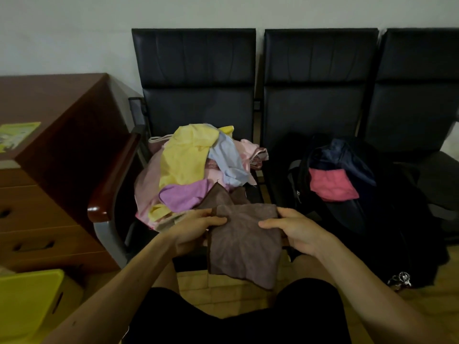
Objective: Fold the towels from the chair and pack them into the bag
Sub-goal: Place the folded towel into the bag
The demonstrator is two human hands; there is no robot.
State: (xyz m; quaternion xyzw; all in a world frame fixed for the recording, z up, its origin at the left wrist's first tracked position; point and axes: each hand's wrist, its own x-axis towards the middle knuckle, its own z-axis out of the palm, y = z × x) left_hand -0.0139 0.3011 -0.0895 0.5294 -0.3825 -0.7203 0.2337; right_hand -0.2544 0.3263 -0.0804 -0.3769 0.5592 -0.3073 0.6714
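A brown towel (244, 247) hangs in front of me, partly folded, its lower half drooping over the chair's front edge. My left hand (196, 228) pinches its upper left edge and my right hand (296, 230) pinches its upper right edge. Behind it, a loose heap of towels (188, 170) in yellow, light blue, pink and purple covers the seat of the left black chair (196, 70). On the middle chair stands an open dark backpack (352, 199) with a folded pink towel (332, 184) lying in its mouth.
A brown wooden desk with drawers (49, 170) stands at the left, close to the chair's wooden armrest (111, 182). A yellow box (27, 301) sits on the floor at lower left. A third black chair (419, 95) is at the right. Keys (401, 279) hang from the backpack.
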